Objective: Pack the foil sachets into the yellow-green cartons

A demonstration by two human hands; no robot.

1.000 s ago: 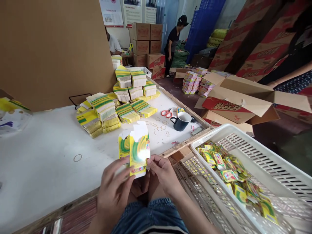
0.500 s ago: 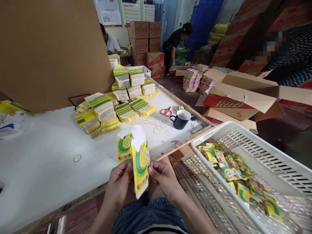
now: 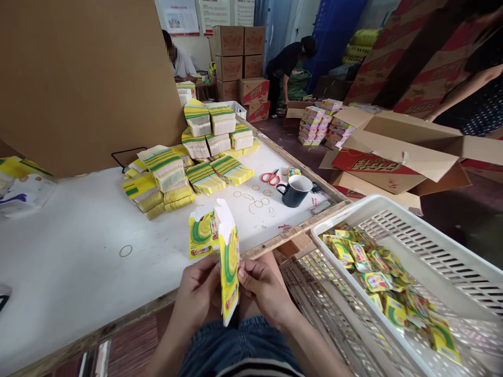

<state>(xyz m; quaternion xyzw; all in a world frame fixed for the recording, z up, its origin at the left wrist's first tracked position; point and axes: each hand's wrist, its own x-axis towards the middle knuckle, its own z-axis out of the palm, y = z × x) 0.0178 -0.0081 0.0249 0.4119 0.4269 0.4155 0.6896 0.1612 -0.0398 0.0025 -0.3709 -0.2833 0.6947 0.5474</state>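
Between my two hands, above my lap at the table's front edge, is a yellow and green printed carton with white flaps at its top, held upright. My left hand grips its left side, the fingers partly hidden behind it. My right hand pinches its right edge between thumb and fingers. Just behind it, a flat carton of the same print lies on the white table. Farther back stand stacked bundles of flat cartons.
A dark mug, red-handled scissors and several rubber bands lie on the table. On my right, a white plastic crate holds folded cartons. Beyond it stands an open cardboard box. Other people work at the back and right.
The carton in my hands has turned to a narrower, more edge-on view. My left hand has shifted slightly right, nearer the right hand. The camera view has moved a little.
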